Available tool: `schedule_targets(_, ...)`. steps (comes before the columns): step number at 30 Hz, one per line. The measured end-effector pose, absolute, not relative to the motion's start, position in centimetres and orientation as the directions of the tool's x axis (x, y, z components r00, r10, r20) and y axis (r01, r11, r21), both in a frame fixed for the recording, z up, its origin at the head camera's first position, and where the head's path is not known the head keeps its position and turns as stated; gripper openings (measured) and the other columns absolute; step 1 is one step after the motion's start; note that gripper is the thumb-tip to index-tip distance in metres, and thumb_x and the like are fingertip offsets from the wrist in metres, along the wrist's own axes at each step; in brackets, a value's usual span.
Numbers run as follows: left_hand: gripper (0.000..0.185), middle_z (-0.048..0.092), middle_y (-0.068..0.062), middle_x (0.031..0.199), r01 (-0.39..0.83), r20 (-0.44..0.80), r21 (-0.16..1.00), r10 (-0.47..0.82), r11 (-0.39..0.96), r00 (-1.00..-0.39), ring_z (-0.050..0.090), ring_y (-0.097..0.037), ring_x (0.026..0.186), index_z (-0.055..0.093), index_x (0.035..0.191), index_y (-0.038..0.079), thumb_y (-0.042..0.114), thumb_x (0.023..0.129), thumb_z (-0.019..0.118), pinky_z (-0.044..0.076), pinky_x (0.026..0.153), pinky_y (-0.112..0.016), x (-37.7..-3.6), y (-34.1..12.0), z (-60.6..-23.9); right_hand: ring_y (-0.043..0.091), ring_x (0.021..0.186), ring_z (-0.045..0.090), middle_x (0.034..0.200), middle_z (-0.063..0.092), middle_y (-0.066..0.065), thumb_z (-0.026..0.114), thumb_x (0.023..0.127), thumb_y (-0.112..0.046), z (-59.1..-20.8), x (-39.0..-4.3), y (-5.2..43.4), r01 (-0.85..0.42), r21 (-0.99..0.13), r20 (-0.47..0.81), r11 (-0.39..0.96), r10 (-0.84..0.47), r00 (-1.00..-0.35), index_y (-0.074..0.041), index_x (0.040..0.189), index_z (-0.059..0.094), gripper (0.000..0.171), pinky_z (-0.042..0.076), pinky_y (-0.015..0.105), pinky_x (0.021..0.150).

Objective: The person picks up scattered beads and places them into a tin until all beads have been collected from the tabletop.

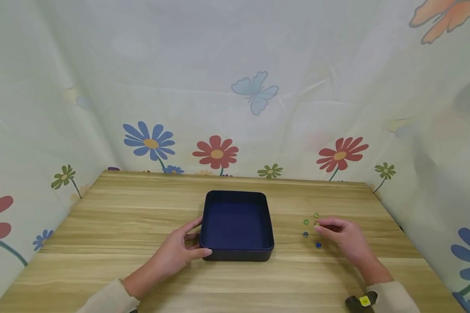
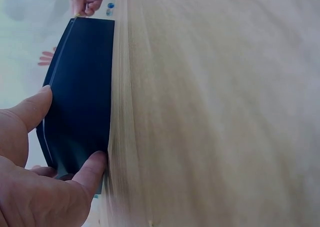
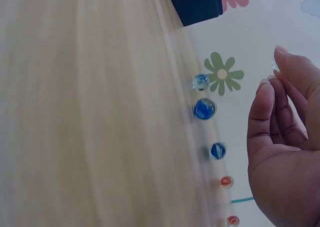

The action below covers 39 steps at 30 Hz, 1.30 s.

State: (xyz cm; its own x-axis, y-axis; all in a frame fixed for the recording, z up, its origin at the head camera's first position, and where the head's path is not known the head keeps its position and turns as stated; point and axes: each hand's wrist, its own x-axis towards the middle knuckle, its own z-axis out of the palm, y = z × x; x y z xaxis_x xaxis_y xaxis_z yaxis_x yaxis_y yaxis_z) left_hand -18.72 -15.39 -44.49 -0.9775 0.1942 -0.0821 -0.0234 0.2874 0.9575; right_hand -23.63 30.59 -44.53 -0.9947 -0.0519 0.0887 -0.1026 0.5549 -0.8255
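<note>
A square, dark blue open-topped box [image 1: 236, 256] sits on the wooden table. My left hand [image 1: 174, 250] grips its near left corner, thumb on the front wall and fingers along the left side. To the box's right, my right hand [image 1: 346, 241] pinches a small greenish marble [image 1: 317, 224] between thumb and fingertips, mostly covered by them. Around that hand lie a pale green marble [image 1: 316, 215], a green marble [image 1: 306, 221], a blue marble [image 1: 305, 234] and a deeper blue marble [image 1: 318, 245]. An orange marble [image 3: 227, 182] shows in the right wrist view.
The wooden table [image 1: 149, 208] meets a pale cloth backdrop [image 1: 188, 108] printed with flowers and butterflies, which hangs behind and at both sides. A dark band with a yellow tag [image 1: 364, 300] is on the right wrist.
</note>
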Motion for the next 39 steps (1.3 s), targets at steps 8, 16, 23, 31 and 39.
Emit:
schedule_targets(8, 0.095, 0.035, -0.011, 0.166, -0.025, -0.084, 0.958, 0.197, 0.285, -0.977, 0.05, -0.038, 0.142, 0.037, 0.16, 0.017, 0.019, 0.08, 0.089, 0.057, 0.1, -0.037, -18.8, -15.4, -44.6, 0.002, 0.097, 0.066, 0.116, 0.074, 0.008, 0.078, 0.091, -0.034, -44.7, -24.0, 29.6, -0.14, -0.853, 0.11, 0.503, -0.09, -0.99, -0.005, 0.115, 0.078, 0.037, 0.057, 0.019, 0.081)
schedule_targets(16, 0.095, 0.035, -0.01, 0.166, -0.027, -0.085, 0.958, 0.195, 0.284, -0.977, 0.05, -0.038, 0.142, 0.037, 0.16, 0.017, 0.02, 0.08, 0.089, 0.057, 0.099, -0.036, -18.8, -15.4, -44.6, 0.006, 0.091, 0.064, 0.105, 0.073, -0.001, 0.08, 0.09, -0.028, -44.4, -24.0, 28.5, -0.168, -0.877, 0.128, 0.451, -0.119, -0.985, -0.008, 0.113, 0.079, 0.03, 0.057, 0.02, 0.077)
schedule_targets(23, 0.095, 0.038, -0.007, 0.165, -0.051, -0.104, 0.956, 0.171, 0.289, -0.98, 0.051, -0.036, 0.141, 0.04, 0.158, 0.02, 0.021, 0.078, 0.091, 0.058, 0.098, -0.034, -18.9, -15.2, -44.7, 0.006, 0.092, 0.067, 0.109, 0.074, 0.001, 0.079, 0.091, -0.026, -44.5, -24.3, 27.8, -0.187, -0.881, 0.135, 0.434, -0.147, -0.98, -0.001, 0.116, 0.076, 0.035, 0.058, 0.022, 0.078)
schedule_targets(31, 0.096, 0.037, -0.008, 0.165, -0.044, -0.098, 0.956, 0.176, 0.29, -0.979, 0.051, -0.038, 0.141, 0.039, 0.159, 0.018, 0.021, 0.078, 0.09, 0.058, 0.097, -0.033, -18.8, -15.3, -44.6, 0.009, 0.094, 0.067, 0.114, 0.074, 0.008, 0.079, 0.091, -0.029, -44.2, -24.3, 26.9, -0.162, -0.893, 0.107, 0.419, -0.152, -0.983, -0.002, 0.117, 0.076, 0.038, 0.057, 0.021, 0.081)
schedule_targets(39, 0.096, 0.036, -0.008, 0.166, -0.048, -0.101, 0.959, 0.181, 0.278, -0.978, 0.05, -0.037, 0.142, 0.039, 0.159, 0.019, 0.021, 0.078, 0.09, 0.058, 0.097, -0.033, -18.9, -15.3, -44.7, 0.011, 0.094, 0.067, 0.113, 0.074, 0.008, 0.08, 0.09, -0.033, -43.9, -24.5, 25.8, -0.172, -0.891, 0.115, 0.421, -0.156, -0.981, -0.004, 0.117, 0.076, 0.039, 0.057, 0.023, 0.079)
